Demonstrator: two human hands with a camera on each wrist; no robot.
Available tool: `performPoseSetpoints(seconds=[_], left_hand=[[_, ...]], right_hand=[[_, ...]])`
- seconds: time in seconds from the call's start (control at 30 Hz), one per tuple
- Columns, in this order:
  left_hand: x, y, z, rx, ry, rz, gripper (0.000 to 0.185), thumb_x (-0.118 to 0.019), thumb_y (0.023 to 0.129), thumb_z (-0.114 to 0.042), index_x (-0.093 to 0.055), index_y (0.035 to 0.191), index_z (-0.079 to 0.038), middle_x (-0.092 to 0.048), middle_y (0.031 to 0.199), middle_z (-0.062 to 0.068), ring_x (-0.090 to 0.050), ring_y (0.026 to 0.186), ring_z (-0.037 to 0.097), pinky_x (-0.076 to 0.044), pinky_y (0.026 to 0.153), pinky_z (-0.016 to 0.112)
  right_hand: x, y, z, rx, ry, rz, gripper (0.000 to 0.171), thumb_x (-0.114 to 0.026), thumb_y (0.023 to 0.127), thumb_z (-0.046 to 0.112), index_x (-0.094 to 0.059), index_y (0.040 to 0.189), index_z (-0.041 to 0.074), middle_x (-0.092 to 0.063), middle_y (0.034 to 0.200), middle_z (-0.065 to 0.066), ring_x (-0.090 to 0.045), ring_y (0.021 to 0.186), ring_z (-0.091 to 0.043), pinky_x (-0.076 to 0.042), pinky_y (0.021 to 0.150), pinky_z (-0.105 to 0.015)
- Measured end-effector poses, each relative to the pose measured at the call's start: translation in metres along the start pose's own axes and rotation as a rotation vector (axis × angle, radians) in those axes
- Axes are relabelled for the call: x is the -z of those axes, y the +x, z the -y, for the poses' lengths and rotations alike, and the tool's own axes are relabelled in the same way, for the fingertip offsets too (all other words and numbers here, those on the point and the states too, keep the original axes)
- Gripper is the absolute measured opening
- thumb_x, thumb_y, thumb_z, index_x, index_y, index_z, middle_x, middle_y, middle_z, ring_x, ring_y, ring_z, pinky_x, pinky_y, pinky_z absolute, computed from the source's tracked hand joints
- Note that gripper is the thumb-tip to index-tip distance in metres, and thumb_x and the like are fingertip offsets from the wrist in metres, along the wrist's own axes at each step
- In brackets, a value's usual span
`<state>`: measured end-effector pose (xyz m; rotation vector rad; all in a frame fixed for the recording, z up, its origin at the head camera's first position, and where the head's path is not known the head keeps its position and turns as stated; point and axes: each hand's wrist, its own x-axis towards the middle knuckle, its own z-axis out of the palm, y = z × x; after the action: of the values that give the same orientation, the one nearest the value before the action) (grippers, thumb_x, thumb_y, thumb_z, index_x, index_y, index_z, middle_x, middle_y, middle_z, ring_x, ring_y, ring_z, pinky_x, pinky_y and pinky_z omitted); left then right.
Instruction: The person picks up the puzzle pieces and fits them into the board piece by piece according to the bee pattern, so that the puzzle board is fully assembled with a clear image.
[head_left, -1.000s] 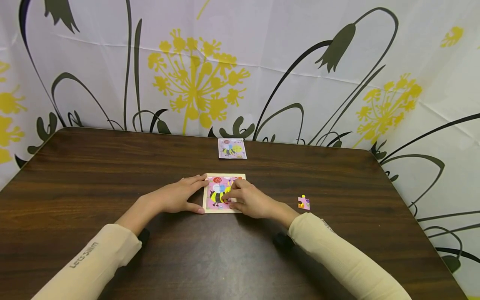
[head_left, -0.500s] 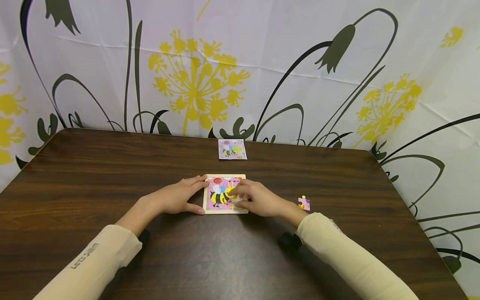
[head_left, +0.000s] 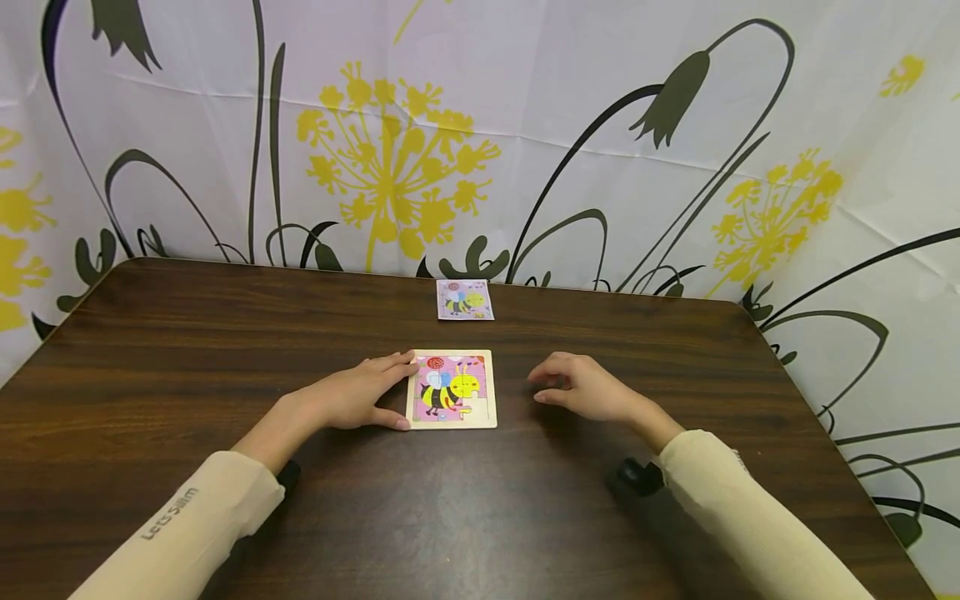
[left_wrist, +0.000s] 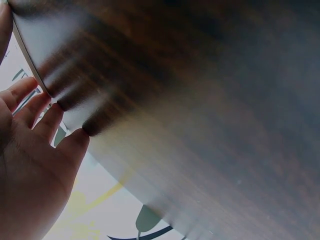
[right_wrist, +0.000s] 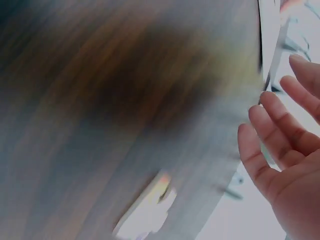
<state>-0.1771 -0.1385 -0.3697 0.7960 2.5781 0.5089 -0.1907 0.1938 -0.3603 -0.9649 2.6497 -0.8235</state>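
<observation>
The bee puzzle point(head_left: 452, 389) lies mid-worktop point(head_left: 225, 350), one gap at its lower right; the left hand point(head_left: 352, 396) braces its left edge with flat fingers, while the right hand point(head_left: 581, 392) hovers beside it, loosely curled and empty. Holding that frame steady looks wise for fitting. The left sleeve point(head_left: 180, 525) reads "Let's Swim".

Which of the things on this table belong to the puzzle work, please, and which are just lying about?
In the work:
- puzzle board, steadied along its left edge by the left hand
- right hand, empty, over the table right of the board

Lying about:
- picture card at the far edge
- table
- flowered curtain
</observation>
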Motion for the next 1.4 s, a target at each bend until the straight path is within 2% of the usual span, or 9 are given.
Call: performPoseSetpoints(seconds=[0.23,0.4,0.53,0.73,0.9,1.4], left_hand=[[-0.001,0.0,0.001,-0.017,0.009,-0.013,0.083,-0.066,0.079,-0.043,-0.03,0.141,-0.002,-0.018,0.149,0.018,-0.017,0.134,0.037,-0.016,0.105,0.054],[0.0,-0.001,0.0,-0.013,0.008,-0.013,0.082,-0.066,0.079,-0.044,-0.03,0.141,-0.002,-0.018,0.148,0.019,-0.018,0.134,0.038,-0.018,0.104,0.055],[0.0,-0.002,0.0,-0.009,0.002,-0.011,0.083,-0.065,0.079,-0.044,-0.03,0.141,-0.002,-0.018,0.148,0.019,-0.018,0.133,0.039,-0.018,0.104,0.056],[0.0,-0.001,0.0,-0.005,0.004,-0.009,0.084,-0.065,0.079,-0.046,-0.03,0.142,-0.003,-0.018,0.149,0.018,-0.017,0.134,0.039,-0.018,0.104,0.056],[-0.001,0.0,0.0,-0.008,0.007,-0.008,0.084,-0.065,0.079,-0.045,-0.03,0.142,-0.003,-0.018,0.149,0.018,-0.017,0.134,0.039,-0.018,0.104,0.056],[-0.001,-0.001,0.0,-0.012,0.006,-0.01,0.083,-0.066,0.079,-0.044,-0.03,0.142,-0.003,-0.018,0.148,0.019,-0.018,0.133,0.039,-0.018,0.103,0.056]], right_hand=[[0.02,-0.033,-0.031,-0.169,0.008,-0.035,0.023,-0.068,0.083,0.017,-0.064,0.101,0.002,-0.06,0.093,-0.003,-0.057,0.08,-0.014,-0.047,0.069,-0.03],[0.025,-0.054,-0.051,-0.226,-0.038,-0.026,0.02,-0.069,0.082,0.015,-0.065,0.098,0.004,-0.058,0.089,-0.002,-0.053,0.078,-0.015,-0.045,0.066,-0.03],[0.025,-0.064,-0.059,-0.212,-0.062,-0.05,0.019,-0.072,0.079,0.013,-0.065,0.094,0.005,-0.056,0.09,-0.003,-0.05,0.079,-0.018,-0.044,0.065,-0.028],[0.022,-0.07,-0.063,-0.231,-0.033,-0.076,0.021,-0.076,0.075,0.018,-0.064,0.088,0.008,-0.052,0.088,-0.002,-0.048,0.076,-0.017,-0.043,0.063,-0.025],[0.018,-0.073,-0.066,-0.209,-0.038,-0.094,0.022,-0.078,0.073,0.017,-0.063,0.087,0.009,-0.051,0.089,-0.001,-0.047,0.078,-0.017,-0.044,0.066,-0.027],[0.013,-0.075,-0.063,-0.164,-0.074,-0.129,0.019,-0.076,0.074,0.009,-0.063,0.088,0.008,-0.052,0.093,0.0,-0.048,0.082,-0.018,-0.047,0.07,-0.032]])
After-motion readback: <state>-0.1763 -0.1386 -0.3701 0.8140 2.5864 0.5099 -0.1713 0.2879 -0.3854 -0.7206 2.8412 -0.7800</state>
